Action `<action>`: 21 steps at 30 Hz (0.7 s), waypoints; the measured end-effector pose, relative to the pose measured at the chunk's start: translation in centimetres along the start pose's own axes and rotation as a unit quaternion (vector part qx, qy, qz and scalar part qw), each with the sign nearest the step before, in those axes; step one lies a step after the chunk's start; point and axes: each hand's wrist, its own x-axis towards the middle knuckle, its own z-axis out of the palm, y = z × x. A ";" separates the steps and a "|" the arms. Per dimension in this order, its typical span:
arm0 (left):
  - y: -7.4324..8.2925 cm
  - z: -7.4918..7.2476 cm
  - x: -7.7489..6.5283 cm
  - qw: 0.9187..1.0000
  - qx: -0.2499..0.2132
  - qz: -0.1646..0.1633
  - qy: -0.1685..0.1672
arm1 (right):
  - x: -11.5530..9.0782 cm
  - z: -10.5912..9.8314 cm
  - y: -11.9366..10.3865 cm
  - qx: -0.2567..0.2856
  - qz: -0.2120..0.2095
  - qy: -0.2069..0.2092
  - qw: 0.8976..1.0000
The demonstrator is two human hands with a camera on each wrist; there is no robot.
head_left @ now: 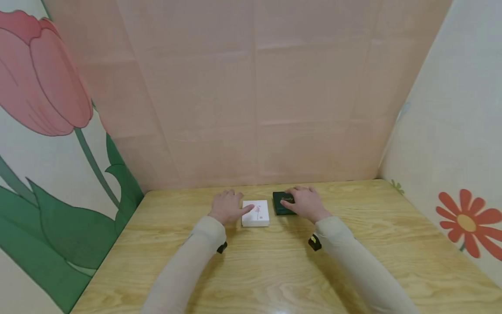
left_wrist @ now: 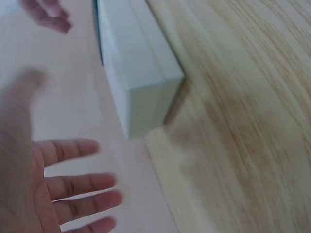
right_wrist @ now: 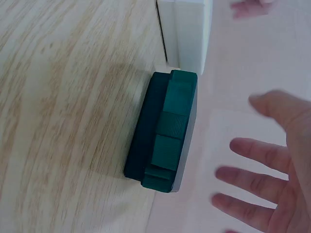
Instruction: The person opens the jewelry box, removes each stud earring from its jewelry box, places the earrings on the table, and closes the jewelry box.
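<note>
A white box (head_left: pixel 255 214) with a small pink print on its lid lies flat on the table. To its right is a dark green box (head_left: pixel 281 204) with light lettering on top and a ribbed band (right_wrist: pixel 167 141) along its side. My left hand (head_left: pixel 227 207) hovers at the white box's left side, thumb reaching over its lid, fingers spread apart. Above the green box's right part is my right hand (head_left: pixel 307 204), its fingers spread and hiding some of the lid. Both wrist views show a gap between each hand and its box.
The wooden table (head_left: pixel 255 270) ends at a pinkish cloth backdrop (head_left: pixel 255 109). A panel with a large tulip (head_left: pixel 47 78) stands at the left, one with a red flower (head_left: pixel 466 222) at the right.
</note>
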 end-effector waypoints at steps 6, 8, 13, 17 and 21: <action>0.1 -0.8 0.4 0.998 -0.059 0.018 0.007 | 0.3 -0.5 -0.7 0.070 0.010 -0.005 0.997; 0.0 -1.1 0.5 0.995 -0.099 0.016 -0.004 | 0.5 -0.7 -1.3 0.102 0.011 -0.005 0.995; -0.4 -1.3 1.0 0.970 -0.239 0.022 -0.027 | 1.4 -0.3 -2.5 0.226 -0.012 -0.037 0.973; -0.8 -0.6 1.3 0.937 -0.343 0.039 -0.046 | 2.0 0.5 -3.5 0.322 -0.041 -0.088 0.942; -1.2 0.4 1.3 0.922 -0.377 0.045 -0.074 | 2.0 1.4 -4.4 0.340 -0.044 -0.125 0.931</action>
